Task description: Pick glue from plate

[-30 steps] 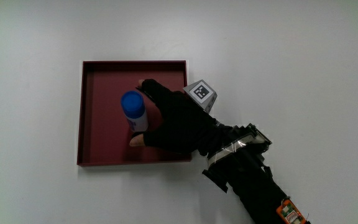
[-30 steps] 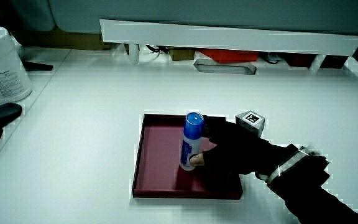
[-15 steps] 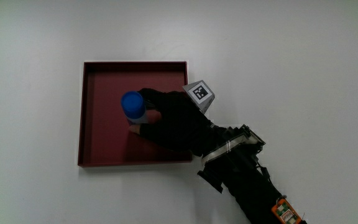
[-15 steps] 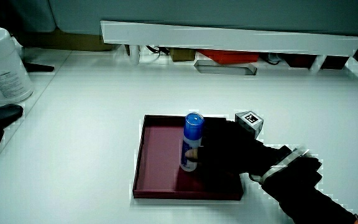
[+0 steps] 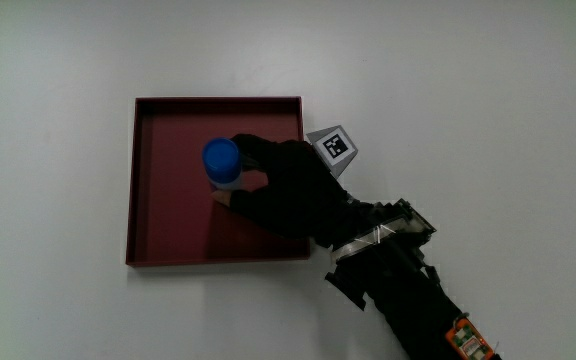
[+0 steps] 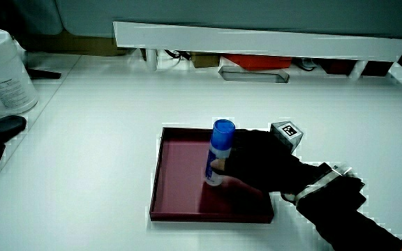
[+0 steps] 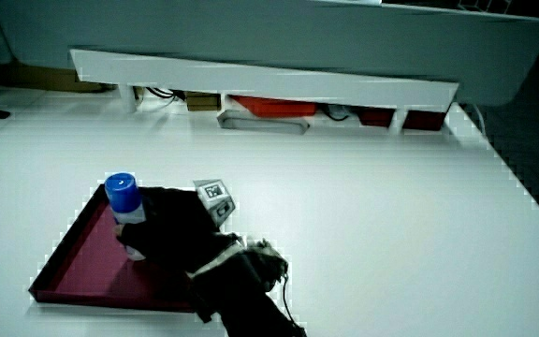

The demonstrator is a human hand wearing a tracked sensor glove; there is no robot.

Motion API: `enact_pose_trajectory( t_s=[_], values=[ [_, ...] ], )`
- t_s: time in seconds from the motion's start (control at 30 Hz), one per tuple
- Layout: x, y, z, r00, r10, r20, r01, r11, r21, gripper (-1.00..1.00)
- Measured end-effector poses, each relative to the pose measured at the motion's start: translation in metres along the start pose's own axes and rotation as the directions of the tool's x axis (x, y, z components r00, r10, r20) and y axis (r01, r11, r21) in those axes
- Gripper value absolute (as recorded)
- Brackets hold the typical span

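Item 1: glue stick [image 5: 222,164], blue cap, pale body, upright inside plate [image 5: 168,240]. Base at or just above plate floor; contact unclear.
Item 2: plate, dark red, square, raised rim, on white counter [image 5: 58,180].
Item 3: hand [image 5: 286,190], black glove, fingers wrapped around glue stick body; patterned cube [image 5: 333,148] on its back.
Side view: white tub [image 6: 2,77] at counter edge, well apart from plate.

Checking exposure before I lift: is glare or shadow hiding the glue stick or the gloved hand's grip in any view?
Main view: even light; the blue-capped glue stick reads clearly against the dark red square plate, but the black-gloved hand shows little detail. In both side views the white tabletop is bright, and the glove is a dark mass, fingertips hard to separate.
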Motion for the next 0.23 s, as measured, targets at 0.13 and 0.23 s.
enact_pose_trajectory(
  t_s=[0.13,0.23],
  values=[
    [-0.017,-0.007,0.011,0.998,0.009,-0.060,-0.009,0.9999,0.006,1.00],
    [-0.026,-0.015,0.023,0.996,0.006,-0.088,-0.004,0.9997,0.024,1.00]
  ],
)
